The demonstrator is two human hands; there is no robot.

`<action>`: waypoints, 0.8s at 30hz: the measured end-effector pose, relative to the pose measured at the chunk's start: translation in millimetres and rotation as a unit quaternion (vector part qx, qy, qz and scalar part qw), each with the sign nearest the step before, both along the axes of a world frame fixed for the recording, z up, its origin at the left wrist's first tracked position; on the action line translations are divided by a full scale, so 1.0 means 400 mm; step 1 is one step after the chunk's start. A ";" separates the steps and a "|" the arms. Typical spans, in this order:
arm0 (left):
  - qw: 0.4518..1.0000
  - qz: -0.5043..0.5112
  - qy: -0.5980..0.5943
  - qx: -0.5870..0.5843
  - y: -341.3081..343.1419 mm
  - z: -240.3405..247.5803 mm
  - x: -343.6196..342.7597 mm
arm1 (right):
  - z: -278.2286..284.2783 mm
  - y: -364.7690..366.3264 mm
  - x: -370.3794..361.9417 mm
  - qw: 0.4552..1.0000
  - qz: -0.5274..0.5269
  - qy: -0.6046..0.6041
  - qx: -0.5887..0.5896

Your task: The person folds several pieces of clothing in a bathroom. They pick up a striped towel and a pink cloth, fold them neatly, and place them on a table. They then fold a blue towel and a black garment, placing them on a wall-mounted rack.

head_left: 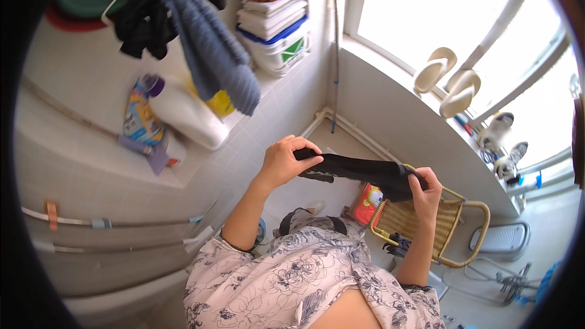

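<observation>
Left hand (287,161), mine, is closed to a pinch, thumb against forefinger, on one end of a black cloth (359,168). Right hand (426,190), also mine, is curled closed about the other end, beside a narrow yellow-green edging; how firmly it presses I cannot tell.

Principal relation: the cloth's long axis runs crosswise before me, from the left hand rightward to the right hand, and slants slightly toward my body at the right. Neither hand is nearer, since each touches its own end. I judge that any further handling turns on this axis, as shifting either hand would tilt or slacken the span. Its upper edge looks nearly straight, while looser material hangs below it, deepest just to the left of the right hand and in a smaller fold beneath the left.

Surroundings: a woven chair (414,219) stands below and around the right hand in this view, with a red package (367,203) between the two hands, beyond the cloth's lower edge. A blue-grey towel (213,55) hangs forward and left of the left hand, well apart from it.
</observation>
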State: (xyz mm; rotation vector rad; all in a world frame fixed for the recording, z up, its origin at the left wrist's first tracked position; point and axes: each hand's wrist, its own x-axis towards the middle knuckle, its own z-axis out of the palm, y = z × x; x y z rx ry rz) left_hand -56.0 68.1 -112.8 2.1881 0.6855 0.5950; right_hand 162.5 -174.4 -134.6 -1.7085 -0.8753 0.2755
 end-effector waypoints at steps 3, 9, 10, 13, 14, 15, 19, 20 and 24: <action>0.999 0.038 -0.013 0.014 -0.019 0.000 -0.042 | 0.019 0.014 -0.005 0.997 0.063 0.004 -0.041; 0.988 0.105 -0.010 0.117 -0.046 0.001 -0.155 | 0.004 0.086 -0.025 0.981 0.133 -0.117 -0.084; 0.985 0.126 -0.011 0.118 -0.056 0.001 -0.174 | 0.005 0.098 -0.032 0.978 0.149 -0.119 -0.083; 0.973 0.178 -0.055 0.137 -0.075 0.001 -0.225 | 0.015 0.141 -0.056 0.973 0.191 -0.113 -0.069; 0.971 0.188 -0.057 0.138 -0.084 0.001 -0.242 | 0.015 0.153 -0.063 0.972 0.201 -0.104 -0.057; 0.968 0.199 -0.059 0.139 -0.093 0.001 -0.259 | 0.015 0.165 -0.069 0.972 0.210 -0.095 -0.046; 0.963 0.234 -0.041 0.129 -0.120 0.015 -0.321 | 0.005 0.204 -0.100 0.961 0.250 -0.120 0.000; 0.962 0.237 -0.047 0.129 -0.125 0.018 -0.334 | -0.003 0.212 -0.110 0.961 0.255 -0.107 0.009; 0.955 0.254 -0.109 0.108 -0.140 0.029 -0.394 | -0.010 0.263 -0.166 0.952 0.305 -0.007 -0.005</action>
